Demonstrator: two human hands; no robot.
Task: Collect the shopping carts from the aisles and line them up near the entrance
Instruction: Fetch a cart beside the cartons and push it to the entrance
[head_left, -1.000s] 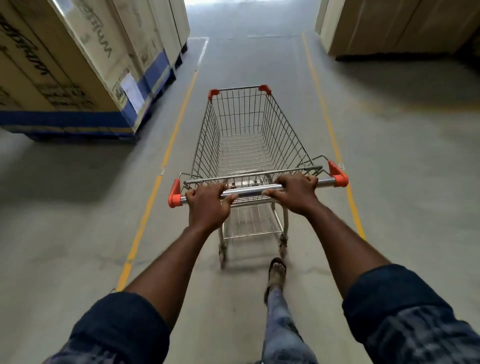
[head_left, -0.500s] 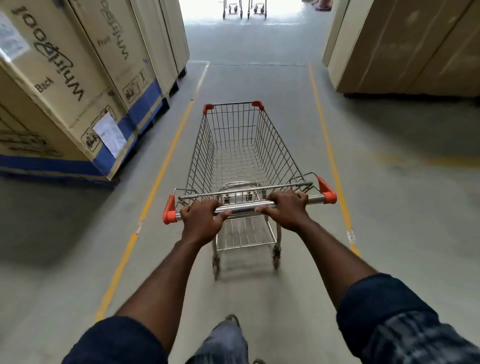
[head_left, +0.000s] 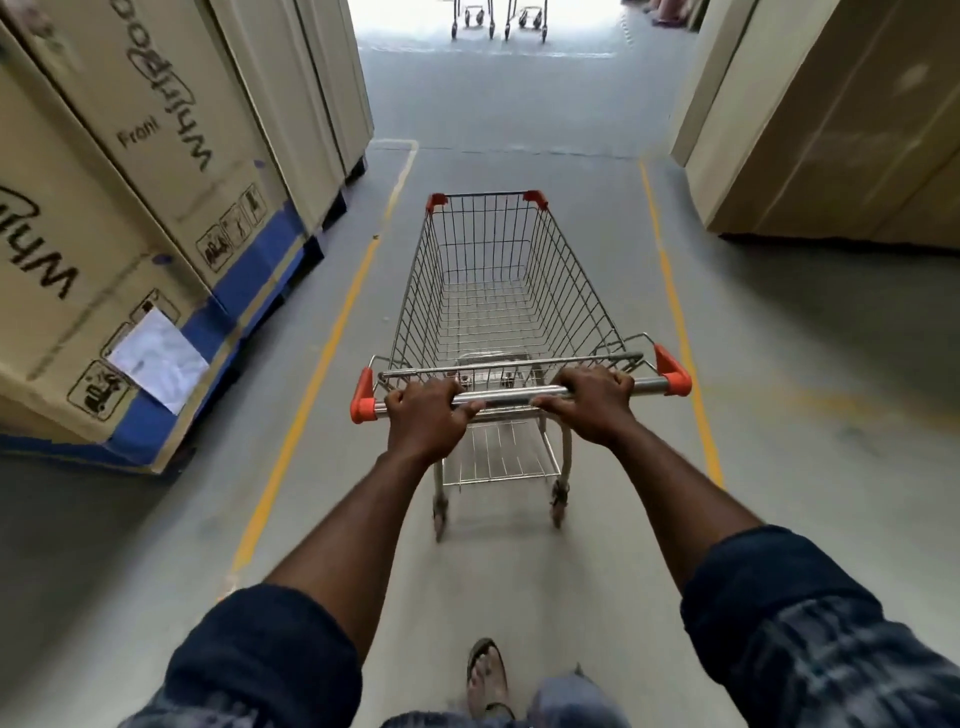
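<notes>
Beyond the shopping cart (head_left: 511, 312), cropped by the top edge to legs and wheels only: two farther carts (head_left: 498, 23). Under the cart's basket, no telling the front wheels. Round the handle bar (head_left: 506, 399), hidden fingertips of left grip (head_left: 426, 415) and right grip (head_left: 592, 402). Left of the cart, cardboard boxes (head_left: 130, 208) cut by two edges, white label (head_left: 158, 358) too blurred to read. Right of the cart, plain boxes (head_left: 831, 130) cropped likewise. Behind the cart, a sandalled foot (head_left: 485, 675) partly covered by a trouser leg (head_left: 566, 701).
</notes>
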